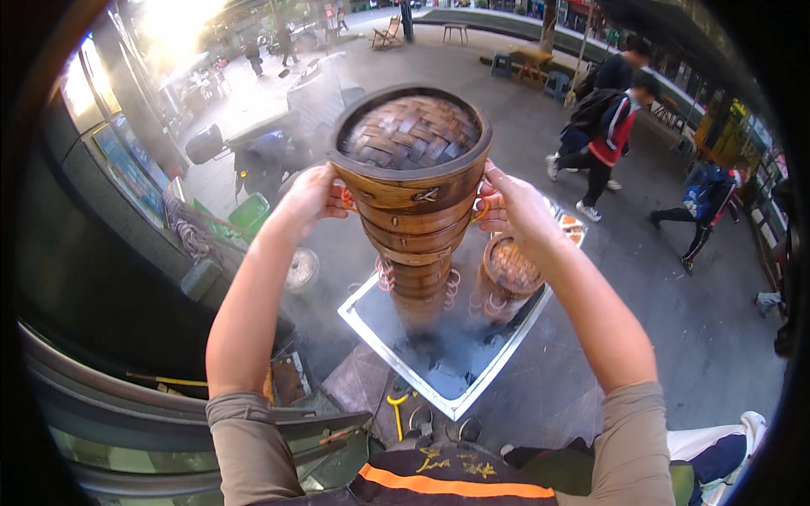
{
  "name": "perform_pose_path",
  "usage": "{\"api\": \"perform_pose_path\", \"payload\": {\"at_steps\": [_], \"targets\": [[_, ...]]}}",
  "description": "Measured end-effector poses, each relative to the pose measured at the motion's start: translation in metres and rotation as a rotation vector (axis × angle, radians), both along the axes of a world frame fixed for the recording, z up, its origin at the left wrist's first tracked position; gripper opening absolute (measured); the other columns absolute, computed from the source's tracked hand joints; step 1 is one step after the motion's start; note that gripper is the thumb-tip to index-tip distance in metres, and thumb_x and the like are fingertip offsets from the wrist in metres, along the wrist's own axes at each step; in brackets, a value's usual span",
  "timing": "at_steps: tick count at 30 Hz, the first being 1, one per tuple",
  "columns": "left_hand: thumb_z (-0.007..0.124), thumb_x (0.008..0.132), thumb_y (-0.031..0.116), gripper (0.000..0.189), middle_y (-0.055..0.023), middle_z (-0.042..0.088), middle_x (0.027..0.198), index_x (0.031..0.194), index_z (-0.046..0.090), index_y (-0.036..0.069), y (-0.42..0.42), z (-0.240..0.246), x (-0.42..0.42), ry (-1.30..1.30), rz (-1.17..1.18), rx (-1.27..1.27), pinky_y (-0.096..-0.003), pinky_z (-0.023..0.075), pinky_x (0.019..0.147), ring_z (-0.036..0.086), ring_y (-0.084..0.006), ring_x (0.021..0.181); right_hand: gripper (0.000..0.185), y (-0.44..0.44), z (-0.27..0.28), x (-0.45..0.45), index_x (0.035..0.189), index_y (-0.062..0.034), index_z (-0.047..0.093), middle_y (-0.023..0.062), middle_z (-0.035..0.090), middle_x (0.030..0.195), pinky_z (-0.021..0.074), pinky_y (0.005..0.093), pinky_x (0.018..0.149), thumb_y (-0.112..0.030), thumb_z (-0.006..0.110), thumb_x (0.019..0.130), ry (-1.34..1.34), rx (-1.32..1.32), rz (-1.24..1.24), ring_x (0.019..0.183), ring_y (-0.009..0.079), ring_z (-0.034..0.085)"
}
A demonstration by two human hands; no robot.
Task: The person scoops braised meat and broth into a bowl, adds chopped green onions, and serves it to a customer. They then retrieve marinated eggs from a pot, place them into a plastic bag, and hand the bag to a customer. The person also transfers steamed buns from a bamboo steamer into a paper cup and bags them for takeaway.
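A tall stack of round bamboo steamers (412, 229) rises in front of me, topped by a woven bamboo lid (411, 134). My left hand (308, 197) grips the left side of an upper steamer, fingers at an orange ring handle. On the opposite side my right hand (514, 201) grips likewise, by another orange ring. Pink rings hang from the lower tiers. Steam blurs the stack's foot, which stands in a metal-rimmed steaming tray (397, 363) with dark wet contents. A shorter lidded steamer stack (512, 265) stands to the right, partly behind my right forearm.
Several people walk on the pavement at right, including a person in a red and dark jacket (609, 142). A parked scooter (269, 152) and a green basket (250, 214) are left. A yellow hooked handle (398, 417) lies near my shoes. Curved metal edges bound the lower left.
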State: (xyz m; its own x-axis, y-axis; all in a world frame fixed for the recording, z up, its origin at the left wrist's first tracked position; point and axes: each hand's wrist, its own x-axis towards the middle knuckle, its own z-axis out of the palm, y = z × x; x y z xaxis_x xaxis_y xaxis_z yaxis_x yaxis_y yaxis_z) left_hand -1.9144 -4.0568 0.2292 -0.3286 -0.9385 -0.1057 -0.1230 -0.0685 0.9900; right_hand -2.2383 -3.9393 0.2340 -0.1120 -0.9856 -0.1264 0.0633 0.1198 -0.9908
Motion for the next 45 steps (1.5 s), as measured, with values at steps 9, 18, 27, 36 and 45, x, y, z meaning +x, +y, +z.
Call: {"api": "perform_pose_path", "payload": {"at_steps": [9,18,27,36,45], "targets": [[0.039,0.114,0.043,0.052,-0.0001,0.071,0.089,0.103,0.072,0.004,0.199,-0.122,-0.045,-0.09,0.069,-0.047,-0.0311,0.0547,0.077,0.061,-0.0092,0.077,0.049,0.159,-0.153,-0.032,0.102,-0.0063,0.063,-0.0001,0.063,0.09,0.0528,0.0293,0.076,-0.052,0.048,0.11,-0.063,0.135,0.146,0.082,0.01,0.062],[0.047,0.11,0.05,0.058,-0.0013,0.061,0.078,0.09,0.067,0.001,0.212,-0.448,-0.042,-0.063,0.071,0.286,-0.0324,0.0474,0.069,0.055,-0.0144,0.074,0.032,0.172,-0.41,-0.039,0.103,-0.0045,0.068,-0.0022,0.059,0.08,0.0428,0.0276,0.065,-0.032,0.053,0.11,0.089,0.323,0.023,0.07,0.0087,0.05],[0.051,0.107,0.049,0.057,-0.0167,0.071,0.079,0.093,0.072,-0.001,0.206,-0.289,-0.051,-0.38,0.16,0.073,-0.041,0.053,0.077,0.068,-0.0234,0.08,0.038,0.175,-0.284,-0.042,0.098,-0.0011,0.072,0.0027,0.07,0.088,0.0531,0.0294,0.077,-0.032,0.053,0.11,0.103,0.233,0.021,0.08,0.0109,0.063],[0.052,0.106,0.031,0.042,0.0,0.064,0.072,0.085,0.074,0.003,0.026,-0.094,-0.012,-0.201,0.147,-0.154,-0.0291,0.0374,0.057,0.044,-0.0086,0.061,0.048,0.012,-0.086,-0.006,0.079,-0.0037,0.064,-0.0005,0.058,0.072,0.0415,0.0274,0.061,-0.042,0.058,0.106,0.105,-0.076,0.025,0.064,0.0102,0.051],[0.051,0.097,0.024,0.038,-0.0121,0.075,0.102,0.106,0.077,-0.003,-0.055,-0.107,0.002,-0.308,0.021,-0.068,-0.0385,0.0487,0.076,0.059,-0.0181,0.087,0.048,-0.075,-0.117,0.009,0.085,-0.0024,0.068,0.0023,0.062,0.076,0.0449,0.0283,0.059,-0.046,0.063,0.104,0.121,0.074,-0.044,0.063,0.0124,0.054]]}}
